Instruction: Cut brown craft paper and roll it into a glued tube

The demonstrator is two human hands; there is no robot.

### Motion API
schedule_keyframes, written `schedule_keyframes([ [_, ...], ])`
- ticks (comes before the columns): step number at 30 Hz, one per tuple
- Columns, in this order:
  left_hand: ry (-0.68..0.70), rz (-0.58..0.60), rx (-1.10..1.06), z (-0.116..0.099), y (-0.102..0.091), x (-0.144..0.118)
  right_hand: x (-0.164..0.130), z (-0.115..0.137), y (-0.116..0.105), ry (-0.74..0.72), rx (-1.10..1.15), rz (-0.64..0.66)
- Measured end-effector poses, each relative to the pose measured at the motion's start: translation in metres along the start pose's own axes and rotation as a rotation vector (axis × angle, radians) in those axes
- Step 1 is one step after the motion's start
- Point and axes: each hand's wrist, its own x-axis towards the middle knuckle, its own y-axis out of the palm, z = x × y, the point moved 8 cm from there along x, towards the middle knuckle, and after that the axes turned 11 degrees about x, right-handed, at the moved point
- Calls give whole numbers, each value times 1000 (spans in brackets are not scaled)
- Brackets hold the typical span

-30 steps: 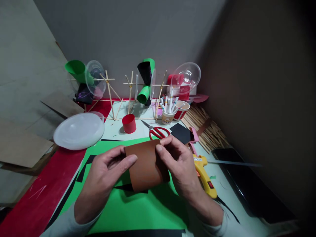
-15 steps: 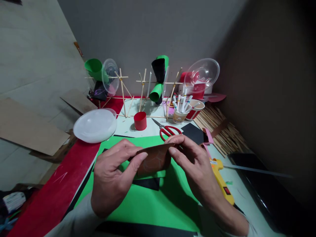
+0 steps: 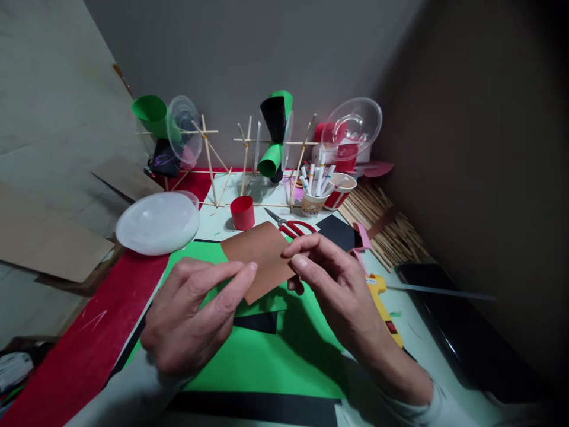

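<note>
Head view: 1 brown card (image 3: 262, 255), held in the air between the hands over the green sheet (image 3: 267, 367). It's skewed, one corner pointing away, one pointing near. Close to square; the longer-looking edges run far-left to near-right, so long axis is weak and foreshortened.

Right hand (image 3: 335, 284): grip nearly closed, thumb and fingers pinching the card's right edge. Left hand (image 3: 191, 314): thumb and forefinger tips almost together at the card's near-left edge; can't tell if they're pinching it or just touching.

Counts on and around the pale surface (image 3: 211, 222):
- 1 black scrap (image 3: 255, 323) on the green sheet, near side of the card.
- 1 red tube (image 3: 242, 213), upright, beyond the card.
- 1 scissors (image 3: 296, 227), blades pointing far-left.
- 2 cups: tan cup (image 3: 313, 206) and red-white cup (image 3: 340, 193), side by side. Markers (image 3: 317, 178) stand in the tan one, overlapping, can't count.
- 1 black square (image 3: 335, 231), right of the scissors.
- 1 yellow glue gun (image 3: 386, 314), beside the right hand, 1 stick bundle (image 3: 382, 225) beyond it.
- 1 white bowl (image 3: 157, 222), far left, dome up.
</note>
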Motion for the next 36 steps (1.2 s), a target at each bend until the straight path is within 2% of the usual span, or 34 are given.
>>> schedule_keyframes([
  [3,344,39,318,-25,12,-3,1,4,-2,-48,-25,-33],
  [5,377,3,379,-32,17,-2,1,9,-4,-91,-78,-70],
  [7,218,-120,290,-27,11,3,1,16,-5,-146,-140,-108],
  [9,-37,-149,59,-11,10,6,1,22,-6,-195,-181,-132],
  [12,-353,6,-299,12,30,3,1,26,-5,-240,-209,-130],
  [14,-444,73,-431,17,38,-1,0,26,-2,-267,-235,-110],
  [21,-488,38,-605,17,35,9,-2,27,4,-323,-390,-73],
  [28,-542,137,-614,22,37,15,-5,15,19,-235,-504,120],
  [36,-549,5,-584,26,29,14,-4,3,19,-104,-451,113],
])
